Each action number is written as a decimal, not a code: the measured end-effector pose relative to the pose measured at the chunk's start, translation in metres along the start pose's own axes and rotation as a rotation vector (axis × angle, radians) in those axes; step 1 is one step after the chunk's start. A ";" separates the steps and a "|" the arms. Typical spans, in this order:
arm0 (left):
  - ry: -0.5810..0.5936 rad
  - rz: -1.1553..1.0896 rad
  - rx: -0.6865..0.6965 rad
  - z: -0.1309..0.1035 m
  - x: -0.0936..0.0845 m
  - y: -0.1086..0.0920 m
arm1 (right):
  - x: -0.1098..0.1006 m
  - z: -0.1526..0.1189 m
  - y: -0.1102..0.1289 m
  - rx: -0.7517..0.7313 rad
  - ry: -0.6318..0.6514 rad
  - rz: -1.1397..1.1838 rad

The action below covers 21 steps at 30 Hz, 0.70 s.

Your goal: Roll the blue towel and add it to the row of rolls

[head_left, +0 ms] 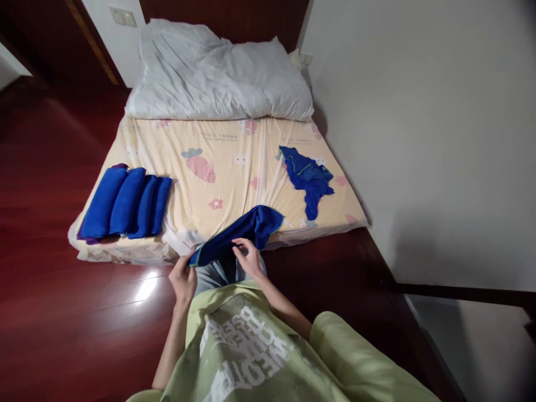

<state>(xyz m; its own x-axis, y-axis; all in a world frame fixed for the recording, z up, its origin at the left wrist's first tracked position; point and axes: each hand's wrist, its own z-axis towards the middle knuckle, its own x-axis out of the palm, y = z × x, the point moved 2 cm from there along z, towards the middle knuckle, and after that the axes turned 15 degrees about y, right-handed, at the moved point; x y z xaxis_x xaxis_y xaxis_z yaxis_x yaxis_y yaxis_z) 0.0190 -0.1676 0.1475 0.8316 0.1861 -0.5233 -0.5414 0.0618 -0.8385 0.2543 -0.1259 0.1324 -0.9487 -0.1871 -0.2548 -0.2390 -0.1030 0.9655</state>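
Note:
A blue cloth with a green edge (pixel 240 230) stretches from my left hand to the front edge of the bed. My left hand (pixel 183 279) pinches its near left corner. Beside the cloth's lower edge, my right hand (pixel 249 258) has its fingers apart, with the thumb and forefinger near the fabric; whether it touches is hard to tell. Several rolled or folded blue cloths (pixel 136 204) lie side by side at the bed's left front. A crumpled blue cloth (pixel 307 177) rests on the right side of the bed.
The low bed has a cream patterned sheet (pixel 234 173). A white quilt (pixel 221 72) is bunched at its far end. A wall (pixel 419 139) borders the right side, and dark red floor (pixel 50 212) lies to the left.

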 end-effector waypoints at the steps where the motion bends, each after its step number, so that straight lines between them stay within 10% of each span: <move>1: -0.050 -0.015 -0.033 0.002 -0.009 0.002 | -0.013 0.005 -0.008 0.029 -0.053 -0.065; 7: -0.036 -0.021 -0.035 0.016 -0.053 0.001 | -0.062 0.064 -0.003 -0.129 0.154 -0.444; 15: 0.091 -0.017 0.036 0.002 -0.066 -0.036 | 0.043 0.075 0.071 -0.551 0.983 -0.487; 21: -0.154 0.042 0.125 -0.018 -0.088 -0.046 | 0.048 0.059 0.092 -0.594 0.976 -0.421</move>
<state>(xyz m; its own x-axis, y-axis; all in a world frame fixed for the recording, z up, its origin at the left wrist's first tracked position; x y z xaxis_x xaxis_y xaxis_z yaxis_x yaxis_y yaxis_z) -0.0270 -0.2041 0.2300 0.7841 0.3387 -0.5200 -0.5947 0.1705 -0.7857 0.1745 -0.0866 0.2123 -0.2042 -0.6609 -0.7222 -0.1161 -0.7161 0.6882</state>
